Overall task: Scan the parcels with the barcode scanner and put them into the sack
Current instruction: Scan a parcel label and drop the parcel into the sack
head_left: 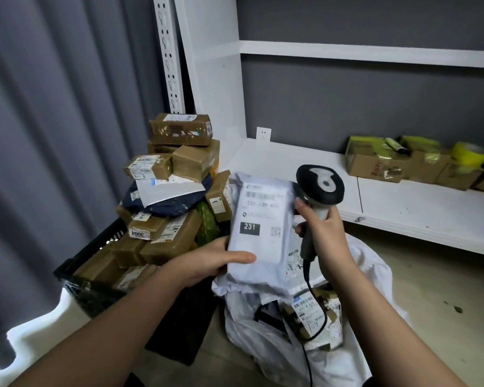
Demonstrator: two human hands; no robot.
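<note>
The white mailer parcel (259,222) is held up in the air above the sack, label facing the camera, with a dark tag reading 231 on the lower part of the label. The left hand (207,261) grips its lower left corner, thumb laid across the front and the other fingers hidden behind. The barcode scanner (319,188) sits just beside the parcel's upper right edge, its black head tilted toward the label; the right hand (323,233) is wrapped around its grey handle, and a dark cable (316,308) hangs from the handle down into the sack. The white sack (361,275) lies open on the floor under both hands, with a brown labelled box (310,314) and other parcels already inside. To the left, a black crate (95,280) is piled high with brown cardboard boxes (179,129) and a dark blue mailer (165,202). Behind, a white shelf (403,208) carries taped boxes (375,160) and a roll of yellow tape (470,153) toward its right end, against a grey wall.
</note>
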